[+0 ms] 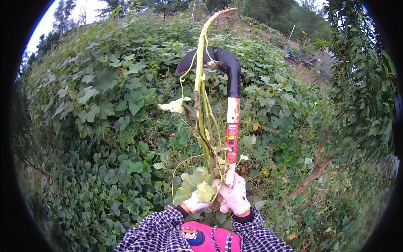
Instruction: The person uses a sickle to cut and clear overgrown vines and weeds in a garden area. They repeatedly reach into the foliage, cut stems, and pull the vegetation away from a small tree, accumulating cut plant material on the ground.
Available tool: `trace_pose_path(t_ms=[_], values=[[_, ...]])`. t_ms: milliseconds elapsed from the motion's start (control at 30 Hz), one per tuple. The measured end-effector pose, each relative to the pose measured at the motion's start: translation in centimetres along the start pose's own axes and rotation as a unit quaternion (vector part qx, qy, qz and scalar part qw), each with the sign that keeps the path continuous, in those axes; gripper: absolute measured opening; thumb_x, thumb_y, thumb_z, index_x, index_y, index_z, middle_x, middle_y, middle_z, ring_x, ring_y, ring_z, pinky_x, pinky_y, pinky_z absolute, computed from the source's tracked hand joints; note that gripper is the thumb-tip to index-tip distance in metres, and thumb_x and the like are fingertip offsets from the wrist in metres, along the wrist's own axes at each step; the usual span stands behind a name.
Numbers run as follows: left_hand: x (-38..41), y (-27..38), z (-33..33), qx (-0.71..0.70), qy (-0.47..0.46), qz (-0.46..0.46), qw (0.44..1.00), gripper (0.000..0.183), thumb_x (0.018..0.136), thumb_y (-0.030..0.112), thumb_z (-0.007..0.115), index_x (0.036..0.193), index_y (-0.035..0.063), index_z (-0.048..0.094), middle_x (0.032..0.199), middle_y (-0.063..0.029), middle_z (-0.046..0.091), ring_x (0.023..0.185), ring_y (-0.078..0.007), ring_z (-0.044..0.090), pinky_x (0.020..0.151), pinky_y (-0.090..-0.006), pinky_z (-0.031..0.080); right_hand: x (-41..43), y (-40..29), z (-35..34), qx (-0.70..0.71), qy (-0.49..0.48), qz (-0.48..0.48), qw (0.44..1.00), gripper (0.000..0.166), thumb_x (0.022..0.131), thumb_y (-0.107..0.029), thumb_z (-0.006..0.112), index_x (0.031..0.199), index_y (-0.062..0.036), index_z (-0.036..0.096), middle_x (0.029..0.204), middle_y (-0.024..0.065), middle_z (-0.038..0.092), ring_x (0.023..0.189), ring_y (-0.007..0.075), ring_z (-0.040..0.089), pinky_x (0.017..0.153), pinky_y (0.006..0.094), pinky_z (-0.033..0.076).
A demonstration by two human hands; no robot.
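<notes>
A pulled-up green plant with a thick bent stem (199,78) stands upright before me, its wilted leaves and thin tendrils hanging from it. My left hand (196,201), in a pale glove, is closed around the stems low down, partly hidden by a limp leaf (206,191). In my right hand (234,193), also gloved, is the wooden handle of a sickle (233,110), held upright just right of the stems. Its black curved blade (204,61) points left and passes behind the main stem. A red label bearing writing wraps the handle.
Dense leafy vines (104,104) cover the slope ahead and to the left. At the right stands a leafy tree (355,94) with a low forked branch (311,178). Tall grass and weeds grow between them. Trees rise farther back.
</notes>
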State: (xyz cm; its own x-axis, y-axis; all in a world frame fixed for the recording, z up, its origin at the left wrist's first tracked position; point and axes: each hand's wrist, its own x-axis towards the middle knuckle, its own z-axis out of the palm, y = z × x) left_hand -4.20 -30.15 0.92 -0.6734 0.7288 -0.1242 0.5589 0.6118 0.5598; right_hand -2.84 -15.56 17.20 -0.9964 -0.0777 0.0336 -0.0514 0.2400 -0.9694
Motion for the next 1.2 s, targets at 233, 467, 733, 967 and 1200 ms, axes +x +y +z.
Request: trace_pose_path(t_ms=[233,467,733,967,1200], values=[[3.0,-0.1,7.0,-0.518,0.210,0.056,0.827,0.051,0.102,0.021,0.049,0.150,0.0071,0.037,0.145,-0.0115,0.048,0.129,-0.0239,0.048,0.110,-0.0368,0.038,1.1,-0.5,1.5,0.079,0.002,-0.049,0.996,0.025,0.084,-0.003,0.069,0.107,-0.0007,0.062,0.088,0.0041,0.070,0.076,0.0118,0.066,0.069,0.0268,0.055],[2.6,-4.0,8.2,-0.232,0.323,-0.049,0.916,0.049,0.103,0.015,0.046,0.150,0.0033,0.036,0.141,-0.0130,0.053,0.117,-0.0224,0.058,0.104,-0.0380,0.043,1.6,-1.5,1.8,0.228,-0.015,-0.069,0.971,0.041,0.087,-0.007,0.072,0.124,-0.0033,0.055,0.091,0.0038,0.068,0.071,0.0086,0.061,0.063,0.0240,0.051],[2.1,-4.3,-13.3,-0.562,0.540,0.059,0.623,0.068,0.101,0.049,0.047,0.151,0.0044,0.034,0.139,-0.0068,0.049,0.099,-0.0169,0.060,0.082,-0.0366,0.053,-1.6,8.6,-4.1,-0.079,0.246,-0.057,0.964,0.040,0.084,-0.028,0.079,0.109,-0.0050,0.057,0.082,0.0070,0.069,0.069,0.0203,0.067,0.063,0.0354,0.054],[3.1,-1.8,-20.7,-0.607,0.646,0.120,0.447,0.042,0.103,0.042,0.050,0.137,0.0174,0.048,0.109,-0.0043,0.056,0.088,-0.0188,0.058,0.078,-0.0409,0.056,-8.3,14.6,-4.9,-0.042,0.236,0.122,0.963,0.031,0.088,-0.030,0.076,0.094,-0.0035,0.062,0.070,0.0077,0.061,0.059,0.0181,0.057,0.058,0.0328,0.049],[2.1,-4.4,-19.2,-0.570,0.645,0.174,0.478,0.039,0.102,0.045,0.050,0.103,0.0072,0.057,0.092,-0.0073,0.060,0.085,-0.0231,0.061,0.078,-0.0427,0.056,-4.3,4.6,-5.0,-0.001,0.177,-0.009,0.984,0.026,0.086,-0.024,0.077,0.091,-0.0040,0.063,0.074,0.0074,0.065,0.063,0.0176,0.062,0.061,0.0332,0.050]])
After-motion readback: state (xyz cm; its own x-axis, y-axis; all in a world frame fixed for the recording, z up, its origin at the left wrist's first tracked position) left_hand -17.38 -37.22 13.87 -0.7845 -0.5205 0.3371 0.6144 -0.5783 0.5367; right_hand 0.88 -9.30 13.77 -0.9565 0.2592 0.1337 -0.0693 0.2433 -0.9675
